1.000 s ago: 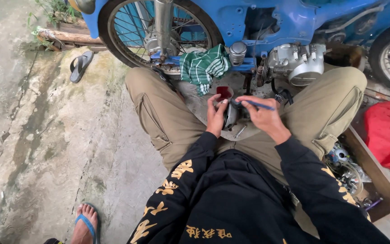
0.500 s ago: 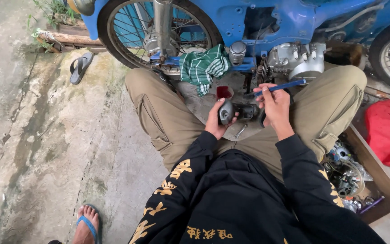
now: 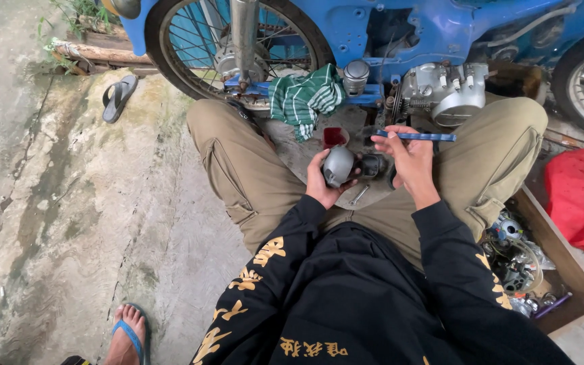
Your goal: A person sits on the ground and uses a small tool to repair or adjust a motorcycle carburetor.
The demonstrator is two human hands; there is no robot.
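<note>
While a blue motorbike point(image 3: 400, 34) stands just ahead of the seated person's knees, a wooden box point(image 3: 562, 263) of small parts lies by the right leg. Between the knees, the left hand point(image 3: 322, 182) grips a rounded grey metal part point(image 3: 338, 164), and the right hand point(image 3: 410, 159) pinches a thin blue tool point(image 3: 417, 136) just above it.

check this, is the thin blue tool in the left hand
No, the thin blue tool sits in the right hand, while the left hand holds a rounded grey metal part.
</note>
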